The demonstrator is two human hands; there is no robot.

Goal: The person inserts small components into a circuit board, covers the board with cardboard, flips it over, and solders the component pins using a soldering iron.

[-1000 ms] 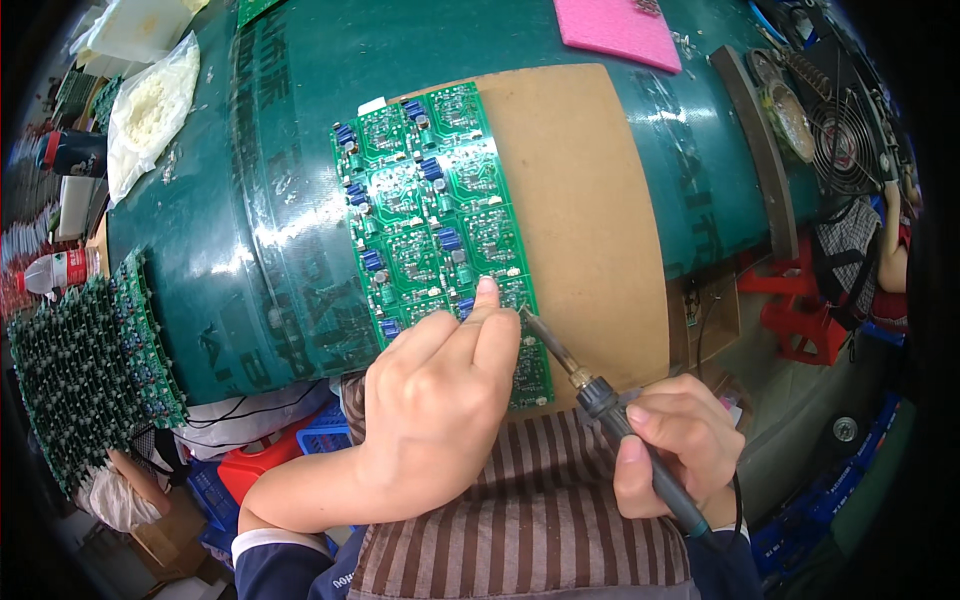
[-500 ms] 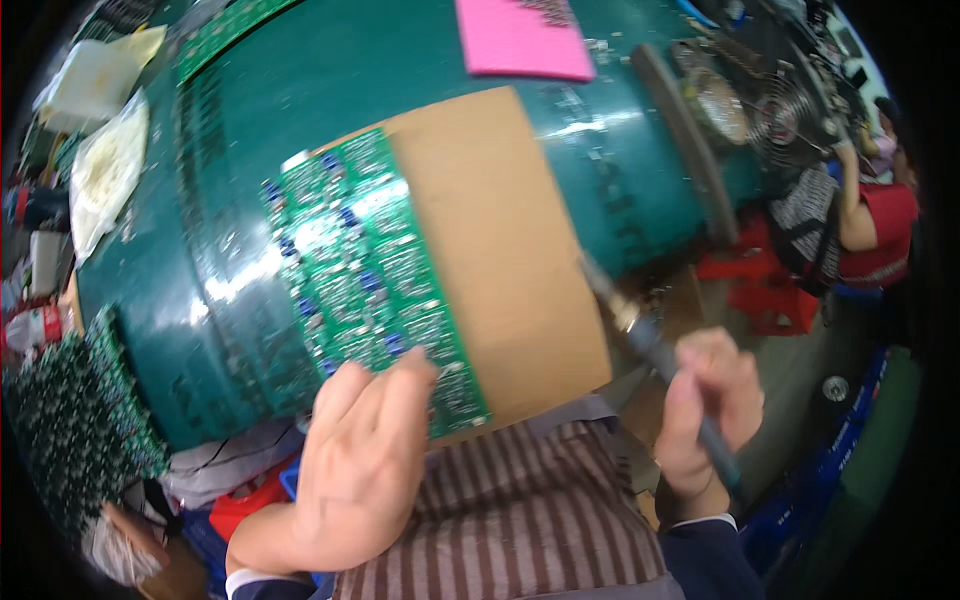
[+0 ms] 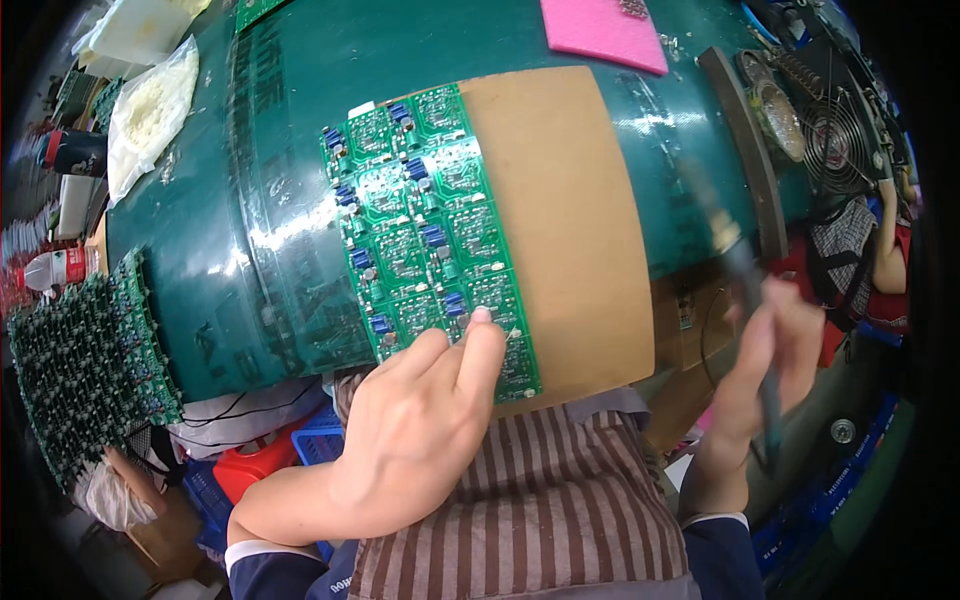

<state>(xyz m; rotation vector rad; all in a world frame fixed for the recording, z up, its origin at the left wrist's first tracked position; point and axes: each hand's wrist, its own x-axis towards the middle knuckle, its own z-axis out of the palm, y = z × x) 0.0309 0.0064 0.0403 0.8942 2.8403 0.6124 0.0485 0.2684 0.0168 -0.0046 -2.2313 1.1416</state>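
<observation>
A green circuit board panel, set with rows of dark blue parts, lies on a tan sheet of board. My left hand is closed at the panel's near edge, its bent fingers resting on it and the index fingertip near a blue part. The left thumb is hidden from view. Over to the right, off the sheet, my right hand grips a soldering iron by its handle. The iron points up and away from me; its tip is smeared by motion over the green mat.
A pink foam pad lies at the back, near a dark bar and a fan. At left are a bag of pale material, a bottle and stacked circuit boards. Another person's arm shows at far right.
The whole view has shifted, so the table things appear farther right. My right hand has carried the soldering iron away from me and a little right. My left hand stays on the panel.
</observation>
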